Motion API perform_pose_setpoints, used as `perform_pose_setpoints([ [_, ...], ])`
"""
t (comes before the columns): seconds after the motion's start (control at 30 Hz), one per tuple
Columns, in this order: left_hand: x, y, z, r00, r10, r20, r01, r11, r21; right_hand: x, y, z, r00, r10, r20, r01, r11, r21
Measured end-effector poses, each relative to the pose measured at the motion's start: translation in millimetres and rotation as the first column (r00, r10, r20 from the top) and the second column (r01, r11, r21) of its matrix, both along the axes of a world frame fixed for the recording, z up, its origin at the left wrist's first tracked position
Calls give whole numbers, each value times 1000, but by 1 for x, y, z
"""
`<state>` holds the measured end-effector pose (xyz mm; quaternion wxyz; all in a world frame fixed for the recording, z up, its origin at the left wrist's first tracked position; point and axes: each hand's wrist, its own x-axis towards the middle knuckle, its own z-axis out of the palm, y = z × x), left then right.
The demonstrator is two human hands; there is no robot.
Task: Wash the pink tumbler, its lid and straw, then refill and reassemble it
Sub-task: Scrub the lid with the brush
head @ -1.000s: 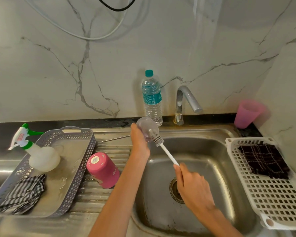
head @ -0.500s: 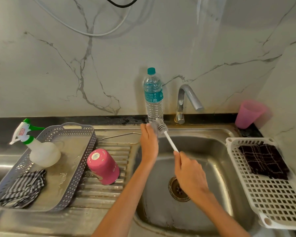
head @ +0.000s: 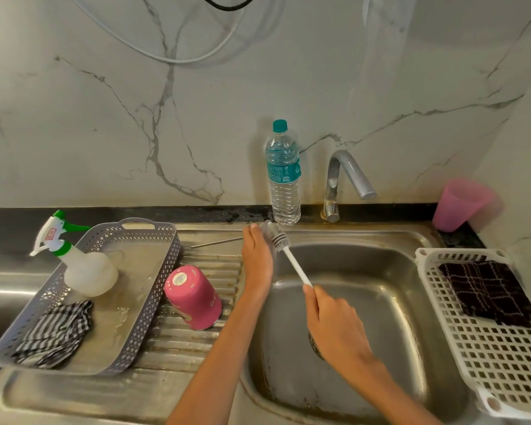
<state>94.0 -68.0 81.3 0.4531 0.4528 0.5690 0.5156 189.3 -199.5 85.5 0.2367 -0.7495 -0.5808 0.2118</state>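
Note:
The pink tumbler [head: 193,297] stands upside down on the ribbed drainboard, left of my forearm. A thin metal straw [head: 216,242] lies on the drainboard behind it. My left hand [head: 256,259] is raised at the sink's back-left corner, closed around the clear lid [head: 266,225]; only a sliver of the lid shows past my fingers. My right hand [head: 331,326] grips the white handle of a bottle brush [head: 292,259] over the basin. The brush's grey bristle head presses against the lid at my left fingertips.
A water bottle [head: 284,173] and the tap [head: 344,179] stand behind the steel sink [head: 396,302]. A pink cup [head: 459,204] sits at the back right. A white basket [head: 488,363] holds a dark cloth. At left, a grey tray [head: 154,271] holds a spray bottle and a checked cloth.
My left hand has turned so the clear lid, plainly visible a second ago, is now mostly hidden. The brush has moved up and back with it, and the view has shifted slightly.

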Motion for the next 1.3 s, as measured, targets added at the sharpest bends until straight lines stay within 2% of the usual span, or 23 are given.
perform_pose_setpoints([
  [0.17,0,-14,-9,985,-122,-125,123,992,3,15,27,-14,998,-55,-34,53,997,-47],
  [0.23,-5,-12,-14,981,-93,-168,97,995,13,16,33,-18,998,-45,-48,43,998,-46],
  [0.3,-15,1,-23,958,-62,-279,69,998,14,17,33,-22,997,-46,-58,43,998,-46],
  [0.37,-28,16,-36,891,8,-453,13,999,44,19,30,-26,996,-54,-71,48,996,-80],
  [0.43,-42,31,-50,775,98,-624,-60,995,83,21,26,-33,995,-50,-88,41,994,-103],
  [0.57,-53,53,-64,553,70,-830,-130,992,-3,22,23,-43,994,-56,-89,46,993,-111],
  [0.8,-61,76,-74,294,-43,-955,-158,983,-93,28,27,-51,991,-61,-115,50,994,-93],
  [0.93,-63,78,-79,232,-44,-972,-183,979,-88,30,29,-56,991,-69,-113,57,993,-101],
  [1.03,-60,78,-84,211,44,-977,-230,973,-6,28,30,-62,992,-62,-106,50,992,-116],
  [1.13,-56,85,-84,153,103,-983,-99,991,89,27,30,-65,991,-65,-114,52,992,-114],
  [1.2,-52,93,-83,87,60,-994,42,997,64,29,29,-65,989,-69,-128,55,993,-109],
  [1.3,-47,108,-83,-45,-10,-999,159,987,-17,34,28,-67,981,-96,-169,77,990,-114],
])
